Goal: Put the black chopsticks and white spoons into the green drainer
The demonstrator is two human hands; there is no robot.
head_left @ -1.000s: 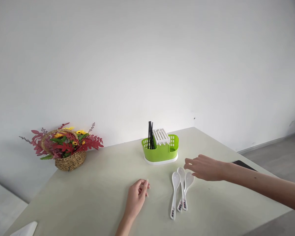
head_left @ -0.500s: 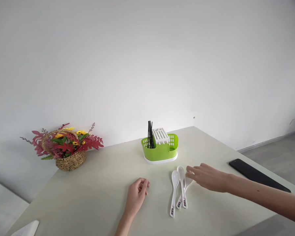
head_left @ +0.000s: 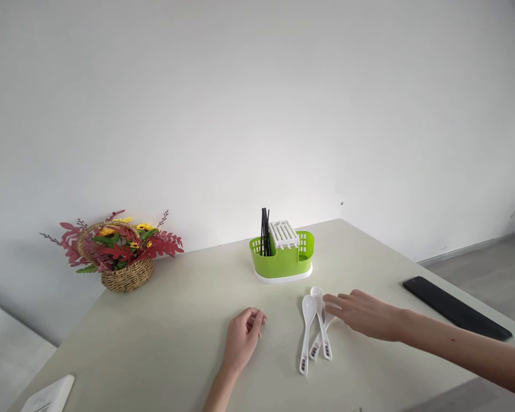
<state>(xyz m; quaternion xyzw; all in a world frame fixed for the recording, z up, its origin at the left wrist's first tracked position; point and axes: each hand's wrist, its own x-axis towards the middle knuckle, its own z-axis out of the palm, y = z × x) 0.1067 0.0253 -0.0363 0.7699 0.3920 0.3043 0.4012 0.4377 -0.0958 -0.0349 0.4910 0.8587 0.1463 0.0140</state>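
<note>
From my remote seat I see that the right hand (head_left: 367, 315) has come down over the right-most spoon (head_left: 315, 347) in the last second; its bowl, plain to see earlier, is now mostly covered by the fingers. I take this to put the work at the point of contact, with the spoon itself lying on the worktop (head_left: 175, 332). The fingers bend downward, but I cannot tell whether that grip is pinching the bowl or just resting over it. The left hand (head_left: 242, 337) has hardly shifted: loosely curled, nothing visible in it, though I cannot tell if thumb and fingertips meet.

All three spoons look smooth, white and glossy, with oval bowls and dark printed marks on the handle ends. The middle spoon (head_left: 317, 296) crosses over the right-most one's handle; the left spoon (head_left: 309, 309) lies just beside them. Behind stands a glossy green caddy (head_left: 281, 265), apparently plastic, its walls pierced with square holes, bearing a white slotted rack (head_left: 284, 233) and slim, straight black sticks (head_left: 265, 232).
</note>
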